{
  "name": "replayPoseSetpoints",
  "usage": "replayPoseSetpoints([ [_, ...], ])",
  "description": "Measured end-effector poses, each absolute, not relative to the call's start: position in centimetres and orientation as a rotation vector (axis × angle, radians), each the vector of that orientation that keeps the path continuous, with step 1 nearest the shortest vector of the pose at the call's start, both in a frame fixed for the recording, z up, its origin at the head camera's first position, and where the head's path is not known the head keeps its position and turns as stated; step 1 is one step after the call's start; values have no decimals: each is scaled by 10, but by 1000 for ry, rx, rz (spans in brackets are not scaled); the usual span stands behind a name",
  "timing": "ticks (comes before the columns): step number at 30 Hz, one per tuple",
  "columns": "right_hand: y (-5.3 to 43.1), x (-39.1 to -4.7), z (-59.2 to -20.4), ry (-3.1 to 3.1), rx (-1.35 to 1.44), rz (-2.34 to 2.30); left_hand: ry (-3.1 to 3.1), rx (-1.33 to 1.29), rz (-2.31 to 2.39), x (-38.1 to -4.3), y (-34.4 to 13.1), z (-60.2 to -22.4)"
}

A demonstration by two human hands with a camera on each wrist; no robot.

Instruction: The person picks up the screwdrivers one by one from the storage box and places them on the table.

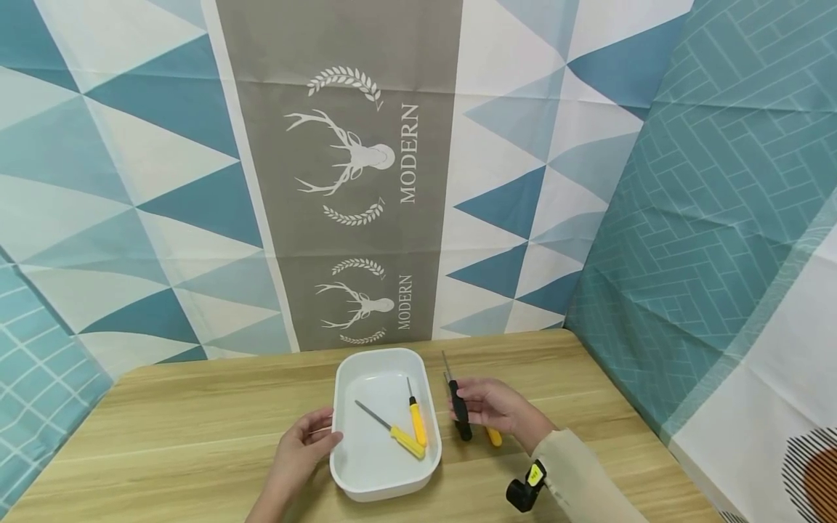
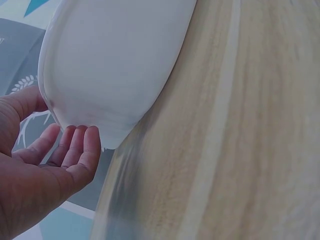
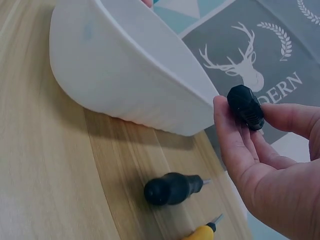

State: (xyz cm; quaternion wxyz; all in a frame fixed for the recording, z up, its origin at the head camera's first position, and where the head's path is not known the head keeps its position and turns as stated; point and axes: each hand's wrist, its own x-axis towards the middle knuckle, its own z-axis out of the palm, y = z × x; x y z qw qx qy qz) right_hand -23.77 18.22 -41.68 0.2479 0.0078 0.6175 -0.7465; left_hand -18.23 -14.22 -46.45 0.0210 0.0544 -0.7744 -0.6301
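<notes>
A white rectangular tray (image 1: 365, 465) rests on the table. My left hand (image 1: 297, 454) holds its left side, thumb over the rim and fingers curled against the outer wall in the left wrist view. Inside lie a yellow screwdriver (image 1: 407, 441) and a yellow screwdriver with a black collar (image 1: 417, 421). To the right of the tray, my right hand (image 1: 492, 407) pinches a black-handled screwdriver (image 3: 245, 106) between thumb and fingers, above the table, its shaft pointing away. Below it on the wood lie another black-handled screwdriver (image 3: 171, 189) and a yellow-handled screwdriver (image 3: 201, 233).
The wooden table (image 1: 216, 428) ends at a patterned cloth (image 1: 366, 290) hanging behind it. A teal and white cloth (image 1: 706, 276) hangs along the right side. A small black device (image 1: 526, 488) is worn at the right sleeve.
</notes>
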Motion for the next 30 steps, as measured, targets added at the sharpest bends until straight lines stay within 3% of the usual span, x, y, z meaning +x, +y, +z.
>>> replayPoseSetpoints([
  [30, 231, -237, -433, 1695, -17, -2026, -2414, 196, -1923, -182, -141, -461],
])
